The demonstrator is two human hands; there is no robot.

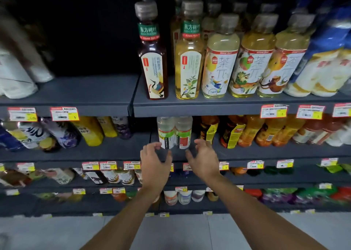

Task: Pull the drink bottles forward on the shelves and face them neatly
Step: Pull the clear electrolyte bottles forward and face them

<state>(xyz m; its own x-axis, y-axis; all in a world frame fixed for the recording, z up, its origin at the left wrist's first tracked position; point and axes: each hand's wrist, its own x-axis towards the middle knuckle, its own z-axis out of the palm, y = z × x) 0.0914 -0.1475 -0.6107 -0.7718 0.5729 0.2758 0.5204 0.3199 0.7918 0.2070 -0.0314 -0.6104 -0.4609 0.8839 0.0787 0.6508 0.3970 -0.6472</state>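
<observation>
Two pale bottles with green and white labels, the left bottle (pixel 165 131) and the right bottle (pixel 183 131), stand side by side on the second shelf (pixel 114 151), set a little back from its front edge. My left hand (pixel 154 161) hovers just in front of the left bottle, fingers loosely curled and holding nothing. My right hand (pixel 203 158) hovers beside and below the right bottle, fingers spread and empty. Neither hand touches a bottle. On the top shelf (pixel 190 105) tea bottles stand at the front edge: a dark bottle (pixel 152 60), a yellow bottle (pixel 189 60) and rounder bottles (pixel 220 63).
Orange and red drink bottles (pixel 247 132) fill the second shelf to the right; purple, white and yellow bottles (pixel 62 134) lie tilted at the left. White packs (pixel 17 75) sit top left, blue and white packs (pixel 322 65) top right. Price tags line the shelf edges. Lower shelves hold cans and cups.
</observation>
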